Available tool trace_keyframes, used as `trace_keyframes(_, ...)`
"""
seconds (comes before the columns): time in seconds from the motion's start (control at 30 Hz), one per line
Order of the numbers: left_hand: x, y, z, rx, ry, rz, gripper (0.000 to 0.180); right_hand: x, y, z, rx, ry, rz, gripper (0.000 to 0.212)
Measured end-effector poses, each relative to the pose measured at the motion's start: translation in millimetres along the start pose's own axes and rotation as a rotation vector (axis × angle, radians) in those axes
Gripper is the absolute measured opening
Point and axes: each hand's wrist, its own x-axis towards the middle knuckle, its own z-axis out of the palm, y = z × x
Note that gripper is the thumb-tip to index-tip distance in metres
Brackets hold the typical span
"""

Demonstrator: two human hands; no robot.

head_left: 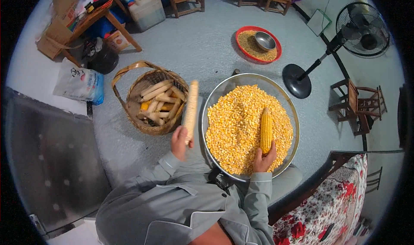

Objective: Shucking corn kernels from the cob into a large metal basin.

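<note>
My left hand (180, 144) is closed round the lower end of a pale, stripped corn cob (191, 111), held upright between the basket and the basin. In my right hand (264, 158) is the base of an ear of corn (266, 130), its yellow kernels still on, over the right side of the loose corn kernels (237, 120). Those kernels heap up in a wide round metal basin (297, 115) in front of me. To its left stands a woven basket (122, 94) with a tall handle, holding several bare corn cobs (160, 96).
Beyond the basin sits a red tray (238, 42) of grain with a metal bowl (265, 41) in it. A black standing fan (297, 81) and wooden chairs (351, 98) are at the right. A white sack (77, 82) lies left of the basket; flowered bedding (323, 206) is near right.
</note>
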Motion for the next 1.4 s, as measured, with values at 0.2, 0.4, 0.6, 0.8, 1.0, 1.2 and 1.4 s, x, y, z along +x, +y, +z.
trace_keyframes(0.2, 75, -33, -75, -0.163, 0.297, -0.013, 0.048, 4, -10, -1, -0.064, -0.026, 0.008, 0.065)
trace_keyframes(0.4, 98, -29, -26, 0.445, 0.427, 0.357, 0.060, 14, -13, -5, -0.290, 0.038, -0.080, 0.069)
trace_keyframes(0.6, 41, -17, 84, 0.452, -0.291, 0.688, 0.035, 11, -7, -6, -0.256, 0.053, 0.106, 0.060)
trace_keyframes(0.8, 3, -46, 161, 0.190, -0.840, -0.205, 0.038, 3, 8, -4, 0.468, 0.135, 0.381, 0.043)
trace_keyframes(1.0, 8, -65, 201, 0.014, -0.721, -0.290, 0.034, 3, -25, 13, 0.492, 0.068, 0.089, 0.048)
trace_keyframes(1.2, 34, -29, 185, 0.070, -0.756, -0.410, 0.034, 8, -11, 14, 0.778, -0.180, 0.233, 0.042)
trace_keyframes(1.4, 50, -56, 181, 0.351, -1.110, -0.108, 0.063, 52, -29, 12, 1.317, -0.121, 0.621, 0.034)
